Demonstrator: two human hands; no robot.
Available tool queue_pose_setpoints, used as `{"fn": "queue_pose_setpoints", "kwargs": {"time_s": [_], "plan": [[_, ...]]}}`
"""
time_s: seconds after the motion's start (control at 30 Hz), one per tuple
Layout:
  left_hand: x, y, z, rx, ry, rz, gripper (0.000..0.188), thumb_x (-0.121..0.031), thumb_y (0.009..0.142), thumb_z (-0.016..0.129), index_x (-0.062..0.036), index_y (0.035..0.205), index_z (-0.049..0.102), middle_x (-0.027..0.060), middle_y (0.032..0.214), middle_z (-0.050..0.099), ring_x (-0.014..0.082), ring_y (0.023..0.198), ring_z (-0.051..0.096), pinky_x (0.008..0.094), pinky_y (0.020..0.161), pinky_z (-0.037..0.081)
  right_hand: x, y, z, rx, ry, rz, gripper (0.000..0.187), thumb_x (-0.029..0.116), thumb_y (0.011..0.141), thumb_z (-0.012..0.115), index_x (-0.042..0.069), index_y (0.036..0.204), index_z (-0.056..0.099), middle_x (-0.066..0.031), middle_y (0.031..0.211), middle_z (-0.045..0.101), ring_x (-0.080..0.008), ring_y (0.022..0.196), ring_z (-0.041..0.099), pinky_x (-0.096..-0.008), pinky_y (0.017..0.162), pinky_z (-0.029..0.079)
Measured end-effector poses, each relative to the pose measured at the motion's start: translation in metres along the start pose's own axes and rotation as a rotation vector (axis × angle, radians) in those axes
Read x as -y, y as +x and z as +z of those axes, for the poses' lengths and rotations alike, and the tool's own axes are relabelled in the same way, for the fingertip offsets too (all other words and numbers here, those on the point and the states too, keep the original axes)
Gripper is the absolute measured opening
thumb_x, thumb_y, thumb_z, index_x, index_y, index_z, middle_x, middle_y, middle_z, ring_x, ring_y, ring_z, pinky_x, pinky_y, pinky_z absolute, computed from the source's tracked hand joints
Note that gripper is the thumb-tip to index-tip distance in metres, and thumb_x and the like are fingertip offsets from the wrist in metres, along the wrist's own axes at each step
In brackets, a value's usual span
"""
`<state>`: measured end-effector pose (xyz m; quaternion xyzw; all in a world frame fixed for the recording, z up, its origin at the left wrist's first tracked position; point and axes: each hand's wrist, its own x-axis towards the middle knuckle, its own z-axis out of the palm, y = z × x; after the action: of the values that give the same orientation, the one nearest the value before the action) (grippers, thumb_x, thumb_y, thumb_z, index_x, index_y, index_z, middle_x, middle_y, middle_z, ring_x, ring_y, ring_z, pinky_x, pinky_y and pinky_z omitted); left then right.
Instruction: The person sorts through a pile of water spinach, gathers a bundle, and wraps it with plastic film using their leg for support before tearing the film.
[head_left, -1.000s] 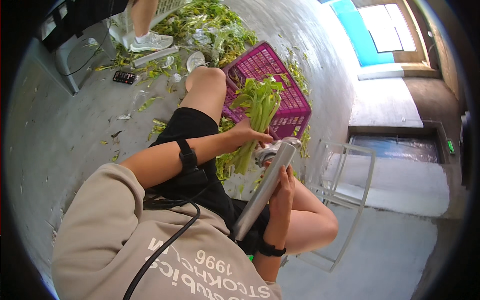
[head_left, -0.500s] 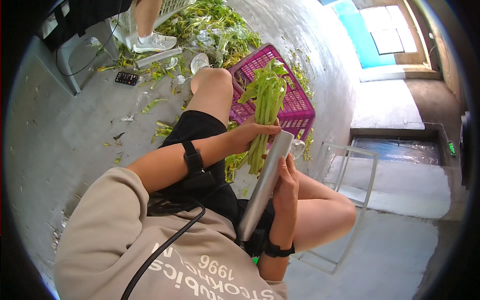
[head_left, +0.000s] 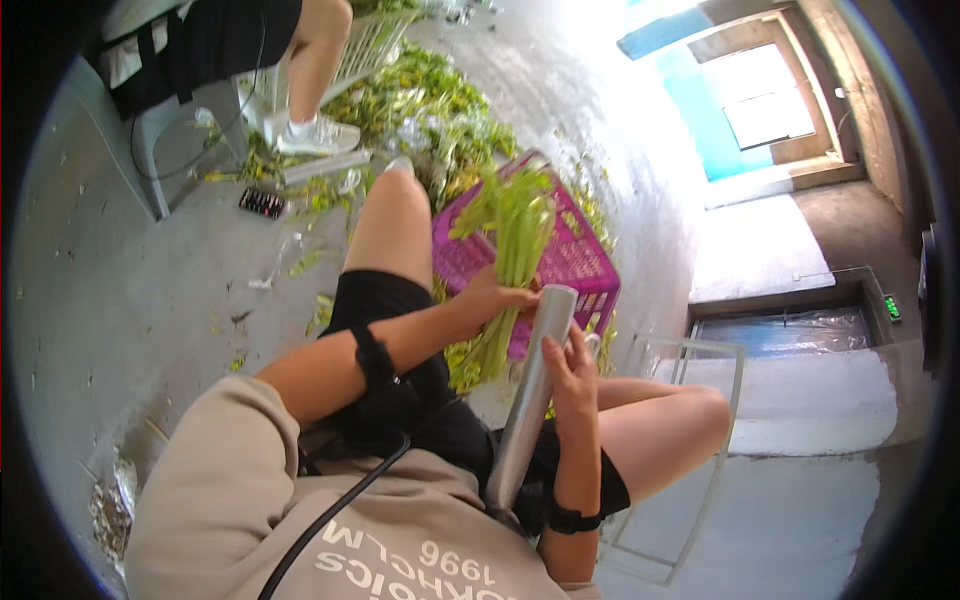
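Note:
My left hand (head_left: 488, 298) is wrapped round a bunch of green leafy stalks (head_left: 520, 235) that looks like celery, leaves pointing up and away from me. Its fingertips come close to the upper end of a long roll of clear plastic film (head_left: 530, 395). My right hand (head_left: 573, 378) grips that roll near its upper part, thumb along the side. The roll slants across my lap, its lower end against my sweatshirt. Any film stretched between roll and stalks is too clear to make out.
A magenta plastic crate (head_left: 578, 262) stands just beyond the bunch. Loose greens (head_left: 425, 115) cover the floor behind it. Further left are a black remote control (head_left: 262, 203), another film roll (head_left: 325, 167), a grey stool (head_left: 150, 165) and a seated person's leg (head_left: 312, 85).
My view has tilted, so the scene sits lower in the picture. The bunch and roll keep nearly the same place relative to each other, both still held.

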<state>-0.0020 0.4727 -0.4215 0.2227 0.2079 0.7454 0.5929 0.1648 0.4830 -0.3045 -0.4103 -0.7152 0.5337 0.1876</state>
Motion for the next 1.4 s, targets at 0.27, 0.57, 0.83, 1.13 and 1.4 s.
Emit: {"fn": "queue_pose_setpoints", "kwargs": {"time_s": [0.27,0.57,0.83,1.13,1.4], "plan": [[-0.012,-0.017,0.008,-0.113,-0.063,0.015,0.024,-0.010,0.087,0.073,-0.0045,0.106,0.061,0.0064,0.095,0.065,0.0154,0.085,0.066,0.0302,0.075,0.054,-0.009,0.001,0.001,0.061,0.027,0.001,0.061,0.019,0.099,0.065,0.004,0.151,0.036,-0.0105,0.122,0.062,-0.0139,0.105,0.059,-0.0282,0.089,0.047],[0.001,-0.018,0.017,-0.164,-0.164,-0.078,0.020,-0.011,0.087,0.074,-0.0060,0.102,0.062,0.0052,0.090,0.065,0.0136,0.078,0.063,0.0287,0.068,0.052,0.000,-0.012,0.004,-0.065,0.072,0.096,0.062,0.017,0.099,0.065,0.003,0.151,0.034,-0.0108,0.127,0.060,-0.0155,0.110,0.058,-0.0312,0.095,0.046],[0.005,-0.017,0.015,-0.150,0.227,0.009,0.018,-0.007,0.082,0.076,-0.0007,0.096,0.066,0.0076,0.090,0.069,0.0160,0.082,0.067,0.0314,0.074,0.052,-0.026,-0.013,-0.002,-0.060,0.113,0.073,0.065,0.021,0.097,0.068,0.001,0.151,0.036,-0.0132,0.124,0.062,-0.0153,0.109,0.060,-0.0287,0.093,0.047],[0.004,-0.015,0.028,-0.183,0.015,0.021,0.020,-0.005,0.086,0.072,-0.0009,0.103,0.063,0.0079,0.093,0.068,0.0186,0.086,0.068,0.0318,0.078,0.054,-0.024,-0.013,0.000,-0.099,0.111,-0.014,0.067,0.019,0.097,0.068,0.001,0.152,0.034,-0.0096,0.112,0.067,-0.0112,0.097,0.062,-0.0249,0.084,0.049],[0.006,-0.013,0.025,-0.202,0.077,0.054,0.021,-0.007,0.084,0.074,-0.0028,0.102,0.063,0.0061,0.093,0.067,0.0139,0.084,0.065,0.0287,0.073,0.051,-0.025,-0.012,0.001,-0.139,0.023,-0.021,0.066,0.022,0.098,0.067,0.000,0.151,0.035,-0.0105,0.108,0.068,-0.0117,0.094,0.063,-0.0248,0.081,0.049]]}}
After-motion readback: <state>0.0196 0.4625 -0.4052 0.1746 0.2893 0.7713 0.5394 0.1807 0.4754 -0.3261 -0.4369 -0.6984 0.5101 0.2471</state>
